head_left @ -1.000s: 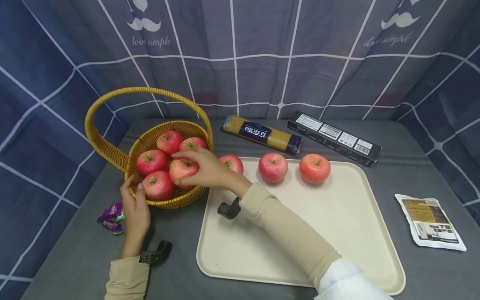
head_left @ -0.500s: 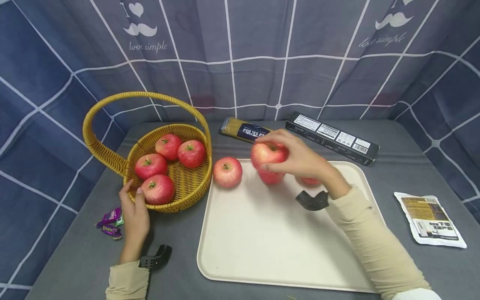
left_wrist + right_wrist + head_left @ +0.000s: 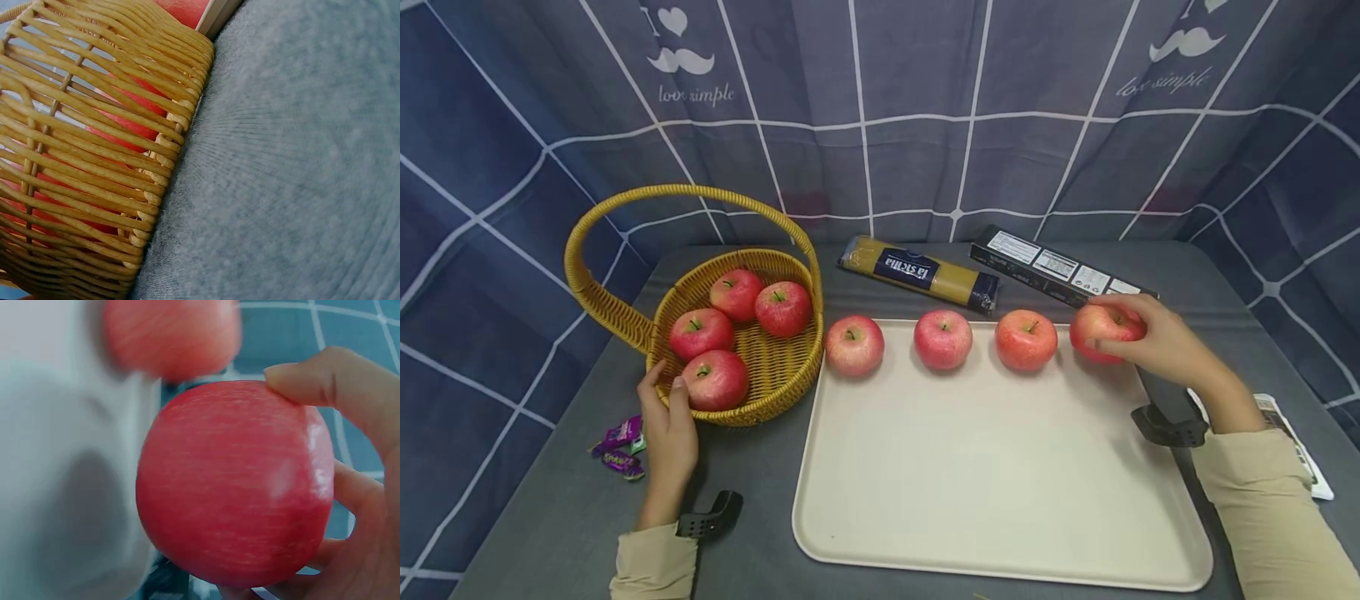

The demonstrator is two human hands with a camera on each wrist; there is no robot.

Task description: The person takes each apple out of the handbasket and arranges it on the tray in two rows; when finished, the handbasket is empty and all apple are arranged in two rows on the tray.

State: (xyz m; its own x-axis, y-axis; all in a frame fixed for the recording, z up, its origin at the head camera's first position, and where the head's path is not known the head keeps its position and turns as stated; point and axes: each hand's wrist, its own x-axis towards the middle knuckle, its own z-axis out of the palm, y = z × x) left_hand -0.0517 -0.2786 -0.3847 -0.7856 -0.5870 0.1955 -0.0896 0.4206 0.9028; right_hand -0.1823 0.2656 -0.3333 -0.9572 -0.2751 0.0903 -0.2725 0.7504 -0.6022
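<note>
One apple [image 3: 1097,327], gripped by the right hand [image 3: 1168,346], has moved to the tray [image 3: 985,475]'s far-right corner, perhaps touching it. The left hand [image 3: 671,433] holds the wicker basket [image 3: 778,367].

Head view: bright, even, diffuse light, apparently overhead; soft shadow beneath right hand [image 3: 1172,346] at far right corner of tray [image 3: 1000,483]; grid lines on curtain [image 3: 917,75] bow toward frame edges. Left wrist: basket [image 3: 94,156] weave crisp, tabletop [image 3: 294,156] soft, grainy. Right wrist: held apple [image 3: 231,481] carries glare; neighbouring apple [image 3: 172,334] blurred.
</note>
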